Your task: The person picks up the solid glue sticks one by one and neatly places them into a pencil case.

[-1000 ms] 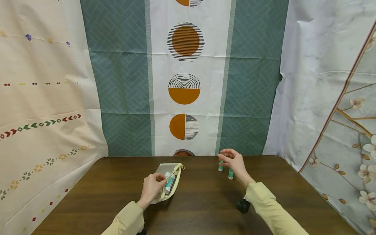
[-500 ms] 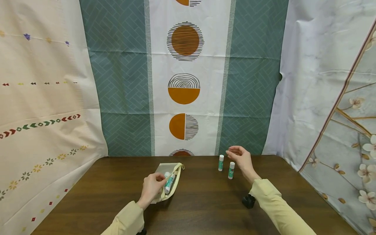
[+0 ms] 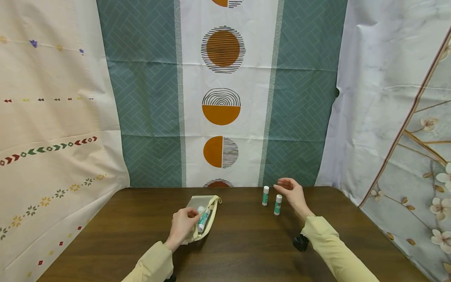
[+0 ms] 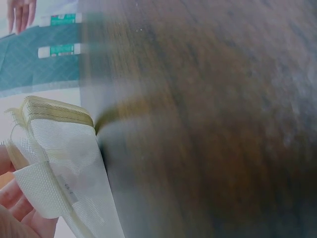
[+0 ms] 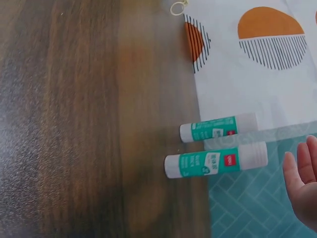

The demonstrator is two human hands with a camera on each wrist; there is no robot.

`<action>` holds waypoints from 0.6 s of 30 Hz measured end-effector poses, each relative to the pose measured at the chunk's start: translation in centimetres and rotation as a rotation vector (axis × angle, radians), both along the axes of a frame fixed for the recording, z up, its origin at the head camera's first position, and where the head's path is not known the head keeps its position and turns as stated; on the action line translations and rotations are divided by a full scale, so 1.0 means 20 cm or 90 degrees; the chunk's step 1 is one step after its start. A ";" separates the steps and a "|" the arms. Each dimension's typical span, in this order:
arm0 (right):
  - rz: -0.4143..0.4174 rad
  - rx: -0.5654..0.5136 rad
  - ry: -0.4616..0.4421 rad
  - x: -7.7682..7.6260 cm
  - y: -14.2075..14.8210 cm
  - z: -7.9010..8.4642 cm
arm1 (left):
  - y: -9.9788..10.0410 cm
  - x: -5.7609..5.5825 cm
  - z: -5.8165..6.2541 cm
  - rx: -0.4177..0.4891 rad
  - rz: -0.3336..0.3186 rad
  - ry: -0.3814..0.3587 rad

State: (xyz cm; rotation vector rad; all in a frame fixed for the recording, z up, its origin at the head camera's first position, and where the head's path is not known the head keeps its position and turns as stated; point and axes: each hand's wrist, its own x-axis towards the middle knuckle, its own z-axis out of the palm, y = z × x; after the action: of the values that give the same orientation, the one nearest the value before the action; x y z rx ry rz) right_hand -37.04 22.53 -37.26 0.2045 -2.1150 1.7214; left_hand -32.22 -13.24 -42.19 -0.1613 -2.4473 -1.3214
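My left hand (image 3: 183, 223) pinches the edge of a pale yellow mesh zip pouch (image 3: 195, 202), which lies with its mouth parted. Inside it are glue sticks (image 3: 203, 220) with green labels and white ends. In the left wrist view, fingers hold the fabric near the pouch's (image 4: 69, 148) zip edge. Two more glue sticks stand upright on the table, a farther one (image 3: 265, 196) and a nearer one (image 3: 278, 205). Just right of them my right hand (image 3: 291, 194) hovers with relaxed fingers and holds nothing. The right wrist view shows a gap between that hand (image 5: 303, 187) and the nearer stick (image 5: 203, 162).
Everything rests on a dark brown wooden table (image 3: 239, 239). A patterned curtain (image 3: 222, 86) hangs behind its far edge, with further cloths (image 3: 56, 117) on the left and right. A small ring pull (image 3: 220, 200) sticks out from the pouch's far corner.
My right hand has moved right, away from the two standing glue sticks, so their white caps now show. The left hand and the pouch have stayed in place.
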 end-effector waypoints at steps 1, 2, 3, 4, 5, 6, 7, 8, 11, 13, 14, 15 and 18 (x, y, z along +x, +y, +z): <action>-0.003 0.009 -0.003 0.00 0.01 -0.01 | 0.00 0.00 0.00 -0.005 0.003 0.003; -0.006 0.018 -0.003 0.00 0.01 -0.02 | 0.00 0.00 0.00 -0.012 0.006 0.009; -0.009 0.026 -0.001 -0.01 0.01 -0.03 | 0.00 0.00 0.00 -0.019 0.010 0.014; -0.011 0.030 0.001 -0.01 0.02 -0.04 | 0.00 0.00 0.00 -0.027 0.013 0.020; -0.013 0.032 0.006 -0.01 0.02 -0.05 | -0.01 0.00 0.00 -0.034 0.016 0.027; -0.021 0.037 0.010 -0.01 0.02 -0.06 | -0.01 -0.01 0.00 -0.041 0.020 0.033; -0.022 0.039 0.015 -0.01 0.02 -0.06 | -0.01 -0.01 -0.01 -0.047 0.022 0.038; -0.023 0.038 0.020 -0.02 0.03 -0.07 | -0.01 -0.01 -0.01 -0.049 0.022 0.040; -0.021 0.033 0.014 -0.01 0.03 -0.08 | -0.01 -0.01 -0.01 -0.049 0.020 0.043; -0.015 0.026 -0.003 -0.01 0.03 -0.07 | -0.01 -0.01 -0.01 -0.049 0.019 0.043; -0.015 0.028 -0.012 -0.01 0.04 -0.08 | -0.01 -0.01 -0.01 -0.049 0.019 0.042; -0.016 0.030 -0.020 -0.01 0.04 -0.08 | -0.01 -0.01 -0.01 -0.048 0.018 0.042; -0.015 0.033 -0.042 -0.01 0.05 -0.09 | -0.01 -0.01 -0.01 -0.048 0.018 0.040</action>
State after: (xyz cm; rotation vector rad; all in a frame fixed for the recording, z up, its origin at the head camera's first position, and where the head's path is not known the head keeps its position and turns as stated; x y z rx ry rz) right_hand -37.32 23.51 -39.00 0.1392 -2.2016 1.6829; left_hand -32.40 -13.38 -42.31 -0.1833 -2.4389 -1.1939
